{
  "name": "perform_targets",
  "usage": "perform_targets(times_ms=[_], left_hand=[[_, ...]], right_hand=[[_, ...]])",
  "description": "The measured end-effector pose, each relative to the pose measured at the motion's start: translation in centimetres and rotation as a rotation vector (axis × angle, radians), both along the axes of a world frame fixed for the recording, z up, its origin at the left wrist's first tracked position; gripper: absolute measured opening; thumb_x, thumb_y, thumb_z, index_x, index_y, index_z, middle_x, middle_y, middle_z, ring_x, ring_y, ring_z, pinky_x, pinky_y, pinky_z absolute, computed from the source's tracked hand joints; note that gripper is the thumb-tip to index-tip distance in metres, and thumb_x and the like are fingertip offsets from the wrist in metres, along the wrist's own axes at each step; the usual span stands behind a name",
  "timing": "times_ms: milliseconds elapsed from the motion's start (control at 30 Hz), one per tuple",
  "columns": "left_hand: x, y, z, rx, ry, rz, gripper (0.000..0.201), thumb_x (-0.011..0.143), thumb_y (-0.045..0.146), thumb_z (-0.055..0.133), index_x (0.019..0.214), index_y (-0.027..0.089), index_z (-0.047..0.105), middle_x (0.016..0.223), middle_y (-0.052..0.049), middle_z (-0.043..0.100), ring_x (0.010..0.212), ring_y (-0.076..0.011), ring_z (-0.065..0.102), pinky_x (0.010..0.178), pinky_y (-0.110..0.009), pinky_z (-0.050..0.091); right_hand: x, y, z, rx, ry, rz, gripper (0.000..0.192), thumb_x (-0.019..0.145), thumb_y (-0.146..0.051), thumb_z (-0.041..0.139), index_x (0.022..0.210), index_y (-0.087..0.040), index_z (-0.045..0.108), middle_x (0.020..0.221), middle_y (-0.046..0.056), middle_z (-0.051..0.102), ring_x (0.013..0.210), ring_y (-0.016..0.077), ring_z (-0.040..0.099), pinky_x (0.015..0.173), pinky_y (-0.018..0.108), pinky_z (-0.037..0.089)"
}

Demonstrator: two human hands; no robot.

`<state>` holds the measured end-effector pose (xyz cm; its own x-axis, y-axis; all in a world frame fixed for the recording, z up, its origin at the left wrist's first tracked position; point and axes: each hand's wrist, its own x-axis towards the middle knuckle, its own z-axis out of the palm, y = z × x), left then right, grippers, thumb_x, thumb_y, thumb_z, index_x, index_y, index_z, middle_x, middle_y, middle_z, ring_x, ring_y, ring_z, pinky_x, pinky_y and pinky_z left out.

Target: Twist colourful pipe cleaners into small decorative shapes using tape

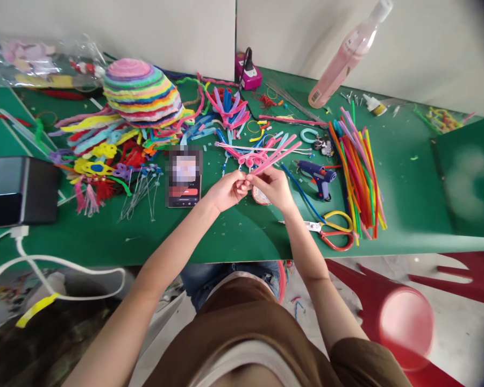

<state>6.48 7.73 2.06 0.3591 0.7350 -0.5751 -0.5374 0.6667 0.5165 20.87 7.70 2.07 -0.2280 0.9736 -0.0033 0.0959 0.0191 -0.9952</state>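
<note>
At the middle of the green table (226, 236), my left hand (229, 190) and my right hand (273, 188) meet with fingertips pinched together. Pink pipe cleaners (280, 157) run up and to the right from between them, and both hands are closed on their lower ends. The exact grip is partly hidden by the fingers. Just beyond lie looped pink pipe cleaners (250, 160) and a pale beaded strand. A round white-and-red item (261, 196) shows partly under my right hand.
Scissors (334, 230), a blue glue gun (318, 177) and a bundle of coloured pipe cleaners (363, 177) lie right. A phone (183, 191), thin wires (143, 196) and a striped rainbow piece (143, 97) lie left. A pink bottle (344, 59) stands behind.
</note>
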Motion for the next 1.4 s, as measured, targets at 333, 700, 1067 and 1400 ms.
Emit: perform_targets(times_ms=[333, 700, 1067, 1400], left_hand=[[-0.6, -0.6, 0.1, 0.496, 0.343, -0.032, 0.025, 0.078, 0.035, 0.070, 0.098, 0.022, 0.059, 0.081, 0.000, 0.066, 0.069, -0.0122, 0.066, 0.049, -0.018, 0.043], [-1.0, -1.6, -0.2, 1.106, 1.132, 0.060, 0.013, 0.085, 0.031, 0.064, 0.092, 0.023, 0.071, 0.080, -0.003, 0.069, 0.074, -0.0158, 0.061, 0.076, -0.029, 0.048], [-1.2, -1.3, -0.5, 1.125, 1.093, -0.001, 0.011, 0.084, 0.029, 0.063, 0.087, 0.022, 0.071, 0.080, -0.004, 0.070, 0.073, -0.0157, 0.062, 0.074, -0.028, 0.047], [-2.5, -0.5, -1.7, 1.232, 1.119, -0.043, 0.011, 0.082, 0.033, 0.069, 0.090, 0.026, 0.071, 0.102, -0.006, 0.073, 0.101, -0.0232, 0.066, 0.093, -0.039, 0.047]], right_hand=[[0.6, 0.3, 0.4, 0.072, -0.097, -0.206, 0.040, 0.080, -0.056, 0.064, 0.070, -0.018, 0.056, 0.058, -0.007, 0.045, 0.054, 0.0060, 0.035, 0.054, 0.024, 0.029], [-0.3, 0.1, -0.7, 0.001, 0.009, -0.175, 0.048, 0.073, -0.066, 0.065, 0.070, -0.018, 0.056, 0.058, -0.007, 0.046, 0.056, 0.0062, 0.038, 0.055, 0.024, 0.031], [0.5, 0.4, 0.3, -0.173, 0.114, 0.014, 0.045, 0.061, -0.061, 0.077, 0.068, -0.018, 0.067, 0.058, -0.004, 0.055, 0.057, 0.0073, 0.043, 0.053, 0.023, 0.034], [0.1, 0.1, 0.6, -0.188, 0.150, -0.053, 0.043, 0.065, -0.058, 0.076, 0.062, -0.018, 0.059, 0.052, -0.008, 0.038, 0.051, 0.0052, 0.030, 0.049, 0.023, 0.026]])
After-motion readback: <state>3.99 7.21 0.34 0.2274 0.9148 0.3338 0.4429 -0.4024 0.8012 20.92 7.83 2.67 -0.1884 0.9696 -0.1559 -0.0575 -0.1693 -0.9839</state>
